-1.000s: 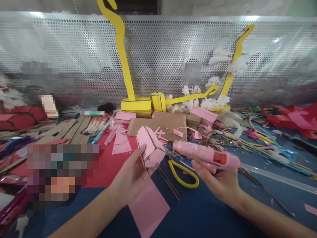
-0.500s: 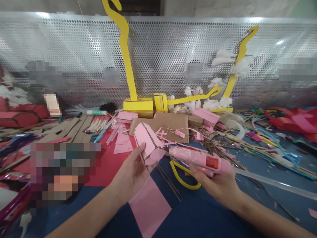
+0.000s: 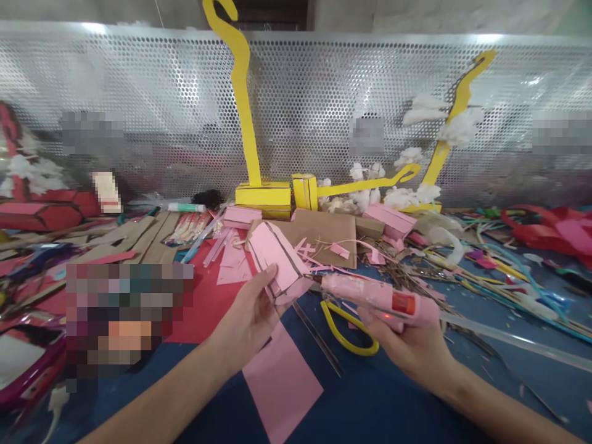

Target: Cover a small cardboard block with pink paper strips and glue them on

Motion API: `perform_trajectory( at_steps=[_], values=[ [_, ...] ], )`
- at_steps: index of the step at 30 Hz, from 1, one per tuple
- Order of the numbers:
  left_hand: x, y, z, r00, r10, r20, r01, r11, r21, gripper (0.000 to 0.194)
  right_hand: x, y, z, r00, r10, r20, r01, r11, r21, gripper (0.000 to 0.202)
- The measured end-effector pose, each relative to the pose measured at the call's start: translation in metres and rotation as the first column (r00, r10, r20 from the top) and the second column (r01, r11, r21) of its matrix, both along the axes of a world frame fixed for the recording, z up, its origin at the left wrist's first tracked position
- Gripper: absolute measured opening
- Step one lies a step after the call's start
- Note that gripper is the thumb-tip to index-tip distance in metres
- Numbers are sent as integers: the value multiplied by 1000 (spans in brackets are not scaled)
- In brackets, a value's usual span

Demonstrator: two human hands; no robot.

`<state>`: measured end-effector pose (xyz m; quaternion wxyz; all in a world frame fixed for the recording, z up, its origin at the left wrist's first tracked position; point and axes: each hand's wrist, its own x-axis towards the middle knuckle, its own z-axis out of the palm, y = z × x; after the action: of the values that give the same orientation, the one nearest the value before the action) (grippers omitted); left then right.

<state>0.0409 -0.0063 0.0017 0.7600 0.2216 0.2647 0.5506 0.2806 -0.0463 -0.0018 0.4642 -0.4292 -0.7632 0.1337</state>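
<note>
Between the thumb and fingers of my left hand (image 3: 247, 314) is a pink paper-covered box (image 3: 280, 256) with dark edges, held tilted. My right hand (image 3: 411, 345) is wrapped round a pink hot glue gun (image 3: 370, 293), whose small red light is lit. The gun's nozzle points left, at or very near the box's lower right edge; I cannot tell whether it touches. A clear glue stick (image 3: 509, 336) sticks out of the back of the gun. Below my hands lie a pink paper sheet (image 3: 282, 385) and yellow-handled scissors (image 3: 349, 339).
Yellow hooked stands (image 3: 263, 194) rise at the back before a perforated metal panel (image 3: 305, 92). Brown cardboard (image 3: 324, 237) carries pink paper scraps. Red paper (image 3: 198, 302) lies left, cardboard strips (image 3: 139, 243) beyond it. Sticks and wires (image 3: 509, 277) clutter the right, near red ribbon (image 3: 550, 228).
The view has shifted slightly, so the scene sits a little further right. The box has turned slightly in my left hand, and the glue gun stays close to its edge.
</note>
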Motion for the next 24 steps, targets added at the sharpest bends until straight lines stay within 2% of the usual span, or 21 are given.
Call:
perform_trajectory(
  at_steps=[6,11,20,24],
  values=[
    [1,0,1,999,9,-37,-9,1000,11,23,0,1,0,999,48,-10,-48,999,19,20],
    [1,0,1,1000,4,-7,-4,1000,9,29,-1,3,1,997,72,-6,-72,997,23,26],
    [-2,1,-2,999,-49,12,49,999,11,27,-3,3,2,998,56,-19,-55,998,45,30],
    [-2,0,0,999,-25,24,26,1000,-9,26,-3,3,1,998,54,-28,-53,997,54,30]
  ],
)
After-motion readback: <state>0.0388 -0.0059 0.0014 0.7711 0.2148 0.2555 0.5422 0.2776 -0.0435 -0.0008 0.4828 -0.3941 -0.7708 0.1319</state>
